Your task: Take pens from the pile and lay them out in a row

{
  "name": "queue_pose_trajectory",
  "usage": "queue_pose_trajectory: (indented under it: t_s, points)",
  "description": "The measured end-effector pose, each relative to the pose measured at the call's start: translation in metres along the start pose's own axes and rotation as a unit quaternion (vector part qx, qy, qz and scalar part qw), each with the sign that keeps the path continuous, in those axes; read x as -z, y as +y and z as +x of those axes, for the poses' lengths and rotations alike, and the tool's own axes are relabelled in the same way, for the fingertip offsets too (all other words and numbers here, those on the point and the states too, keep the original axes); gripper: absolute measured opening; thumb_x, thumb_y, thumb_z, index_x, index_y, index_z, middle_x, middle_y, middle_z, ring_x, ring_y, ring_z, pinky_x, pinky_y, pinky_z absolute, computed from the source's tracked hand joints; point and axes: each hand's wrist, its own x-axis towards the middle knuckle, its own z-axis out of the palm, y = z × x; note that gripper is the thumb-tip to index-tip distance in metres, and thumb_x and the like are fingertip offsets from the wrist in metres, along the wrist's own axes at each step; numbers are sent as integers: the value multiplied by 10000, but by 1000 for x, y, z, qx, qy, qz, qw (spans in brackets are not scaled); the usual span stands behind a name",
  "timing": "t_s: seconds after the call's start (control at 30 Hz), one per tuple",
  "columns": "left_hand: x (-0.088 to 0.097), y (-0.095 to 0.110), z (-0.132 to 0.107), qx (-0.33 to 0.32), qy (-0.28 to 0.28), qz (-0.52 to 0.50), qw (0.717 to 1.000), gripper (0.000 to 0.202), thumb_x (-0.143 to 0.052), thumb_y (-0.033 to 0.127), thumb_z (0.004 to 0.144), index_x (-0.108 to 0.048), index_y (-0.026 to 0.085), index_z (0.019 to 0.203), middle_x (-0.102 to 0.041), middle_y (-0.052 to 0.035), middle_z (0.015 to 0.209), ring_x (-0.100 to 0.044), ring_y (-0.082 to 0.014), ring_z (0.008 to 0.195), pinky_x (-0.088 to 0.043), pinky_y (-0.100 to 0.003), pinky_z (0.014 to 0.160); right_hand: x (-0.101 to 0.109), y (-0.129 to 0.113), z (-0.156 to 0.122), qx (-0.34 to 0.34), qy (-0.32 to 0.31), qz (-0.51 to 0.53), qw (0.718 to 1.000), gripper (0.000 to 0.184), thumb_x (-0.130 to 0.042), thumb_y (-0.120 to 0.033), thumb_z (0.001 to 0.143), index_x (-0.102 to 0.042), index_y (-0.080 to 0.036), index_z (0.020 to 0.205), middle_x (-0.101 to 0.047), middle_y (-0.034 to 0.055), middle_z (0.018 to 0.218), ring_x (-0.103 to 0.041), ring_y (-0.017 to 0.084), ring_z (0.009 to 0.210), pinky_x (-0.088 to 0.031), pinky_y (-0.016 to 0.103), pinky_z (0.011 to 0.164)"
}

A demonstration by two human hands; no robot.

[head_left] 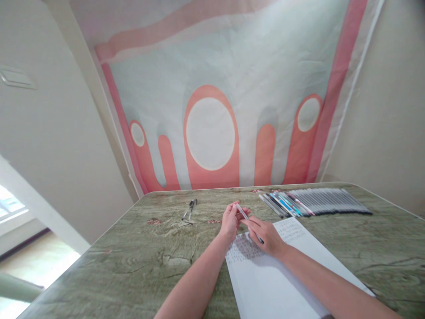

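Note:
Both hands meet above the far end of a white sheet of paper (265,274) covered in small writing. My left hand (229,221) pinches the upper tip of a thin pen (246,219), fingers closed on its cap end. My right hand (265,235) grips the pen's lower barrel, the pen slanting between the two hands. Whether the cap is on or off I cannot make out.
A long row of several pens (315,201) lies side by side at the table's far right. Two loose pens (190,210) lie at the far left of centre. The table (133,257) has a green wood-grain cover; a pink and pale cloth (212,110) hangs behind.

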Motion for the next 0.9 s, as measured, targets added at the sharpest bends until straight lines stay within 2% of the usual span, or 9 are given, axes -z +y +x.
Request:
queue_pose_trajectory:
  t_s: [0.17,0.53,0.73,0.9]
  points:
    - [0,-2,0,-2,4,21,1000,402,-459,495,745,-440,188,1005,-619,-50,749,-609,-161,738,-454,-276,640,-1,0,0,5,18,10,1000,366,-356,-164,795,-493,-208,1132,-564,68,912,-548,166,807,-463,281,708]
    - [-2,0,-3,3,14,28,999,435,-464,517,728,-442,181,1003,-618,-52,740,-610,-168,714,-454,-279,623,2,-3,0,11,17,1,1000,346,-354,-156,797,-497,-194,1110,-562,70,899,-545,168,843,-463,286,729]
    - [0,-3,-2,9,2,2,1000,443,-497,456,732,-423,190,1079,-618,-47,736,-610,-166,727,-446,-256,611,-4,-1,2,-4,7,-8,1000,356,-368,-163,800,-485,-213,1132,-562,70,952,-543,173,884,-468,283,738]
    - [5,-8,2,-8,5,-7,1000,620,-609,343,678,-332,214,1218,-619,-33,762,-604,-148,748,-442,-259,677,-2,-6,6,-29,0,-1,1000,365,-403,-208,798,-458,-215,1159,-541,76,1040,-514,194,972,-459,305,770]
